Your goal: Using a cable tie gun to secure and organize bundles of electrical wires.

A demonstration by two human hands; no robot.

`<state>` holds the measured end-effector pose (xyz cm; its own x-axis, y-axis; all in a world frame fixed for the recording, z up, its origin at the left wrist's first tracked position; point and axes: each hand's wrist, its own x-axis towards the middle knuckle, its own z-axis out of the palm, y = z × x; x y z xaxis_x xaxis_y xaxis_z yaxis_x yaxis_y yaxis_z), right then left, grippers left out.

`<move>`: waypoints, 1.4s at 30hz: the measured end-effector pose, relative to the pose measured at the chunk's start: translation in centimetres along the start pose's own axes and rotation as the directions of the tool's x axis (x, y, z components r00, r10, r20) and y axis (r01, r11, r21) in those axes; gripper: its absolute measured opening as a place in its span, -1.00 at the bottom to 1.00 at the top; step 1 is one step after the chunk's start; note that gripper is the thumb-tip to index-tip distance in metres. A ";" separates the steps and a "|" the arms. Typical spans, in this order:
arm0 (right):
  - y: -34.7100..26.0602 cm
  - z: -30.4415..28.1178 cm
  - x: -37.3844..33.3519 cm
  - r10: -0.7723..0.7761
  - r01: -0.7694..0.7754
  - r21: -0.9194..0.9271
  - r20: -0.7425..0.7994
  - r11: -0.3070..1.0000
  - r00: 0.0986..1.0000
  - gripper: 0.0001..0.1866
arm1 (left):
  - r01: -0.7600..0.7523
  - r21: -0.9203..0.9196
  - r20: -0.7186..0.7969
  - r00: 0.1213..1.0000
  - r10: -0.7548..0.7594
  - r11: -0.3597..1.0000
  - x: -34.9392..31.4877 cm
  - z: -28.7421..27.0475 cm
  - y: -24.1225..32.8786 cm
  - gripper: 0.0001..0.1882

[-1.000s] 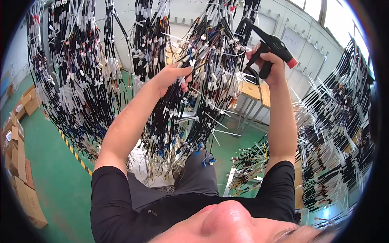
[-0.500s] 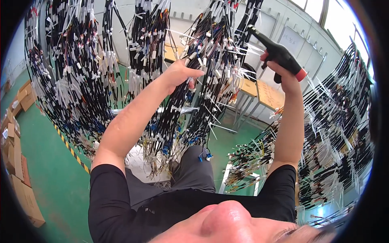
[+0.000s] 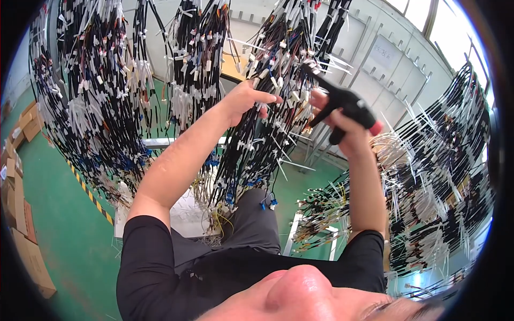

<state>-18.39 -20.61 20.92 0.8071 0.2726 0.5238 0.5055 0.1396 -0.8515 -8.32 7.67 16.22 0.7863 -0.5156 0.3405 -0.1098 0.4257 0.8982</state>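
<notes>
My left hand (image 3: 242, 105) is closed round the front of a hanging bundle of wire harnesses (image 3: 292, 45), its index finger pointing to the right across the wires. Black sleeved wires with white connectors and white cable ties make up this bundle. In my right hand (image 3: 352, 134) is a black cable tie gun (image 3: 350, 104) with a red end knob, its grip and trigger in my fingers. The gun's nose points up and left and reaches the right side of the bundle, just right of my left hand. Whether a tie sits in the nose, I cannot tell.
More harness bundles (image 3: 96, 69) hang at the left, and another dense mass (image 3: 428, 198) hangs at the right. Behind stands a metal rack against the wall, with a white board (image 3: 381, 53). Cardboard boxes (image 3: 35, 251) line the left floor. A white platform (image 3: 184, 216) is below the wires.
My right hand has brought the cable tie gun left and down, from apart to against the bundle. My left hand has shifted slightly right and down, still on the wires.
</notes>
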 end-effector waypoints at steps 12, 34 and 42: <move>3.9 5.0 -0.8 0.052 -0.091 0.402 0.109 0.911 0.993 -0.56 | 0.087 -0.037 -0.036 0.995 -0.088 0.996 -0.2 1.5 0.0 -0.77; -2.3 4.3 -0.1 0.088 -0.074 -0.075 0.205 0.994 0.975 -0.39 | -0.004 -0.141 0.070 0.997 0.014 0.990 -1.1 1.4 0.3 -0.68; -4.1 -2.2 5.6 0.177 -0.230 -0.320 -0.187 0.919 0.966 -0.62 | -0.045 -0.135 0.156 0.986 0.066 0.990 -0.9 -0.4 0.2 -0.66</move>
<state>-15.26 -21.76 27.35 0.9264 0.1103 0.3600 0.3763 -0.2390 -0.8951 -8.78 8.49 16.02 0.6729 -0.5959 0.4384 -0.0617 0.5453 0.8360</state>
